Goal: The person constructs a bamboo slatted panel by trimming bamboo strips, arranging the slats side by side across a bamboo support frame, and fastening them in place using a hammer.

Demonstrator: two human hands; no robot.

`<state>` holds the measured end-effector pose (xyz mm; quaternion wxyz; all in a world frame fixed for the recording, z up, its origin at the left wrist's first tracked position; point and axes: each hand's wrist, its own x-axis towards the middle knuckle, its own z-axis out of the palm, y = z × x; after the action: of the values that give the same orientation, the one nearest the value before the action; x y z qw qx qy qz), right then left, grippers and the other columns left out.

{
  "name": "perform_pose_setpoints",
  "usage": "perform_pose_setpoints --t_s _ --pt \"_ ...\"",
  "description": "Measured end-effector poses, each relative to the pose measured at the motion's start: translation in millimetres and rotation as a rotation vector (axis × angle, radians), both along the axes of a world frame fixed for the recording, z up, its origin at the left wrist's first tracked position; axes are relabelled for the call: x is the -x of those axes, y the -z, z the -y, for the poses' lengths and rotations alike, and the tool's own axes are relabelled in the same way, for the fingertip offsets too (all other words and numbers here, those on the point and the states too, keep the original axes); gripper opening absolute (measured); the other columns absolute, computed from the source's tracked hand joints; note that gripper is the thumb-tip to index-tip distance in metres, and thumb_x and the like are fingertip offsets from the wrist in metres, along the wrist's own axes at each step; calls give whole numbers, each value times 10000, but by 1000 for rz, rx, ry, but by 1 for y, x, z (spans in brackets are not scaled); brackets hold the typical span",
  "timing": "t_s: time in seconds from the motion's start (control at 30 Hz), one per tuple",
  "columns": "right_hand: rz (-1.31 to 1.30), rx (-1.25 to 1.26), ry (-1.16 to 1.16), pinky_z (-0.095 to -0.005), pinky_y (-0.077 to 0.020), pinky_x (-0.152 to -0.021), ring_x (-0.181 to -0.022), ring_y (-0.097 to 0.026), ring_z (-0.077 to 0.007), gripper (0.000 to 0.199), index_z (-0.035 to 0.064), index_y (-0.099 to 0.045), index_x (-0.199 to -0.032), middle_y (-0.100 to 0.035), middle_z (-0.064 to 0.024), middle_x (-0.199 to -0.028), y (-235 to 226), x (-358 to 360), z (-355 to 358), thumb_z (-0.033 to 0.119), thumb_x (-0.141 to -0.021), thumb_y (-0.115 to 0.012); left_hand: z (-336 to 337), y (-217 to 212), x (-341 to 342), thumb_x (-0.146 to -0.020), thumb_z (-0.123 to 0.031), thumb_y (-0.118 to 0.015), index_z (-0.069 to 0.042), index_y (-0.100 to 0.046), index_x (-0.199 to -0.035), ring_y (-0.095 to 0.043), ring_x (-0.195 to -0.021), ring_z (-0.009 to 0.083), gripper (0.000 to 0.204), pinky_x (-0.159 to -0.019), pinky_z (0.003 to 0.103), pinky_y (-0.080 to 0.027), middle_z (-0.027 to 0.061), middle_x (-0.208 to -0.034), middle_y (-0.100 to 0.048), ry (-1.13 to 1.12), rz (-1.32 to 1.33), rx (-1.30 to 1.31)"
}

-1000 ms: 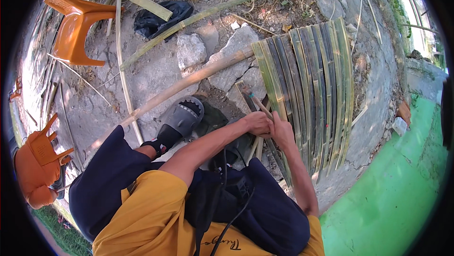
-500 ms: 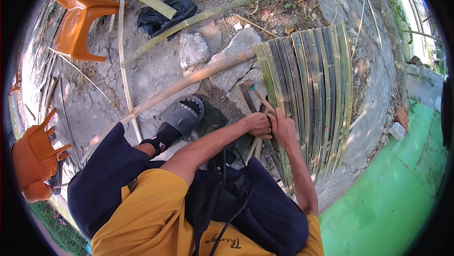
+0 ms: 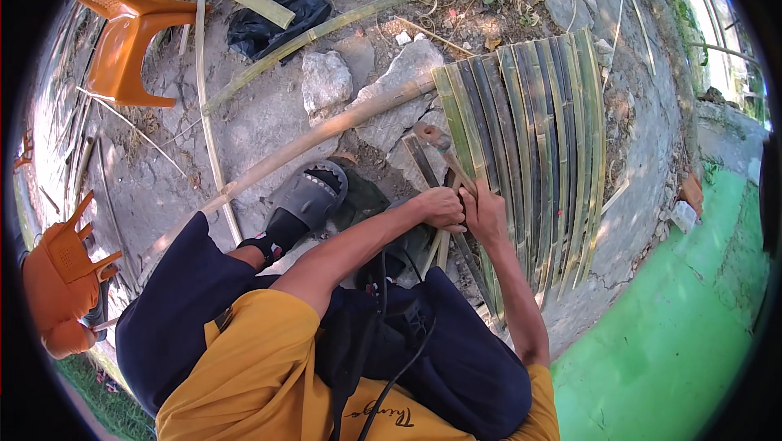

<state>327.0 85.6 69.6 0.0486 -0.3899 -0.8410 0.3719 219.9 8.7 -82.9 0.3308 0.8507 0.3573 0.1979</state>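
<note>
Head view: both forearms reach forward over the knees, and the left hand [image 3: 440, 206] and right hand [image 3: 486, 215] meet, each clenched around a thin split bamboo strip [image 3: 444, 241] at the near edge of a mat of flat green bamboo slats [image 3: 529, 148] lying on the stony ground. A long pale bamboo pole [image 3: 309, 144] slants just behind the hands, with a grey sandalled foot [image 3: 305, 201] beside them. Grey rocks [image 3: 326, 78], a black plastic bag [image 3: 273, 21] and an orange plastic stool [image 3: 126, 38] lie farther off.
</note>
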Motion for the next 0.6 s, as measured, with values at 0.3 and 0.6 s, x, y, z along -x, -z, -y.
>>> perform_pose_setpoints --t_s 0.3,0.6 --pt "299 13 -107 -591 -500 -657 -744 -676 -493 304 26 -564 -1079 -683 -267 -811 18 -5 -3 326 -1044 -601 6 15 -2 -931 -560 -625 -91 -698 -683 -715 -786 322 536 -710 444 -563 92 -717 -694 -198 140 -252" --pt "370 -52 -60 -528 -493 -587 -708 -666 -494 205 24 -559 -1011 -642 -251 -717 21 -12 3 194 -1017 -672 1 2 -3 -920 -435 -648 -88 -679 -834 -714 -867 341 358 -787 432 -570 133 -865 -715 -203 209 -311"
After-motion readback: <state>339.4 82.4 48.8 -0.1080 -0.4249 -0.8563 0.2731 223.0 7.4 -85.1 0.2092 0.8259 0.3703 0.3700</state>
